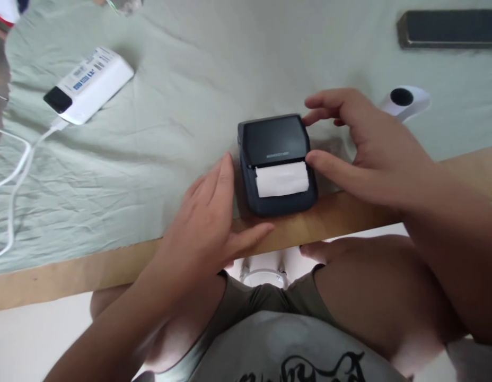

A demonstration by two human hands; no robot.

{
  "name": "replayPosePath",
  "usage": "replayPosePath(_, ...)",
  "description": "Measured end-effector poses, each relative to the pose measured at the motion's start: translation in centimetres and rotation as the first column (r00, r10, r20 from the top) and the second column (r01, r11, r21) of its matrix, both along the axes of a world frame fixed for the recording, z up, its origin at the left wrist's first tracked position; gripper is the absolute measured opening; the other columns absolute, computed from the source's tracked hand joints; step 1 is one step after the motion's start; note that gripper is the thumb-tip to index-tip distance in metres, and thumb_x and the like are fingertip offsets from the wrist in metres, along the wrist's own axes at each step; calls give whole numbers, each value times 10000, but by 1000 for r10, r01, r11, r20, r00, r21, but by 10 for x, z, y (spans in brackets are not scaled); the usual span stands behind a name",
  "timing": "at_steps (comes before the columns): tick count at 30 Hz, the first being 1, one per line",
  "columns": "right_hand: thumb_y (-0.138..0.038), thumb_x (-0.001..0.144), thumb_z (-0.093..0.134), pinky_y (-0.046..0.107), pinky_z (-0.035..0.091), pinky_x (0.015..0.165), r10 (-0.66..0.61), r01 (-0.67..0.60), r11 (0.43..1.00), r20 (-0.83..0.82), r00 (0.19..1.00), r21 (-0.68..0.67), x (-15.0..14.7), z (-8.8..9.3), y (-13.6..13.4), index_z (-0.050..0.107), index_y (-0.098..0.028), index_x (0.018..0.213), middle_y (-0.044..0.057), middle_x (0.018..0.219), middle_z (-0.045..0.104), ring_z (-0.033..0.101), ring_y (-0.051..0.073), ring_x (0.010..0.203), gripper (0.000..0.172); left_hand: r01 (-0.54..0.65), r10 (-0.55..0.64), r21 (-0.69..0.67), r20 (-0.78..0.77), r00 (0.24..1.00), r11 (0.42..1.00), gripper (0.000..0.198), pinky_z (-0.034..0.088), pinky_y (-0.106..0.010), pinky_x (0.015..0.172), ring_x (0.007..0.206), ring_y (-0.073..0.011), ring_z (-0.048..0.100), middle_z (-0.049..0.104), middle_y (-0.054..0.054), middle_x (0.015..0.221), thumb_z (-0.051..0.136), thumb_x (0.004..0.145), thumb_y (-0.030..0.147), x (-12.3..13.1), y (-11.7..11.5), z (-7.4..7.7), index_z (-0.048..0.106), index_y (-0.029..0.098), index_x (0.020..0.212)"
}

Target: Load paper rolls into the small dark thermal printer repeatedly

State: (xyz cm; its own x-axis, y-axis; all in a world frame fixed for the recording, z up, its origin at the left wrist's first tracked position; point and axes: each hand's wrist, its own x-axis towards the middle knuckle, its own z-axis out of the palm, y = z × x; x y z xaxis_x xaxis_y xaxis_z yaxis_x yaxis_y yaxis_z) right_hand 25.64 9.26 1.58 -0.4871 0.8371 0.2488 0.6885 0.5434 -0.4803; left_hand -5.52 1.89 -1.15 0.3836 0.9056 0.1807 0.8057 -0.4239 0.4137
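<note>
A small dark mini printer [275,140] lies near the table's front edge, its glossy lid facing up. A strip of white paper [282,179] sticks out below the lid and lies over the printer's front part. My left hand [210,212] rests just left of the printer, fingers stretched out together and thumb apart toward its front edge. Around the right side is my right hand [365,143], its thumb tip at the lid's lower right corner and its fingers at the upper right corner. Nothing is gripped in either hand.
A white power bank [98,85] with a white cable [21,175] lies at the left on the green cloth [182,95]. Behind my right hand is a white object with a black round end [402,97]. A dark long box [453,29] sits at the back right. The wooden edge [90,270] runs along the front.
</note>
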Motion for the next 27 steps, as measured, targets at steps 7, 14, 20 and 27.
replayPosePath(7,-399,1104,582,323,594,759,-151,144,989,-231,961,-47,-38,16,-6,706,-264,1367,-74,762,697,674,121,691,321,80,-78,51,-36,996,996,997,568,-631,1315,1622,-467,638,632,-293,1723,662,1116,764,5,-3,0,331,126,1807)
replayPosePath(14,-265,999,674,398,626,924,-254,260,965,-133,958,30,-70,41,6,532,-261,935,-18,966,725,797,201,929,157,109,-97,124,-96,991,986,950,575,-618,1289,1596,-470,656,627,-339,1709,681,1127,622,8,-2,-3,306,55,1791)
replayPosePath(20,-255,983,742,495,585,956,-209,313,942,515,831,-122,-85,61,22,746,-295,1171,28,947,752,734,298,947,193,108,-101,94,-75,992,990,825,571,-609,1282,1584,-471,663,629,-323,1720,597,1149,540,7,-5,-2,372,42,1768)
replayPosePath(27,-410,1010,766,558,620,983,-54,223,962,695,717,-155,-82,64,32,795,-344,1363,48,935,713,751,355,1077,361,101,-81,167,-122,989,981,726,590,-590,1262,1552,-460,693,686,-337,1645,501,1165,456,13,-9,-2,423,-27,1701)
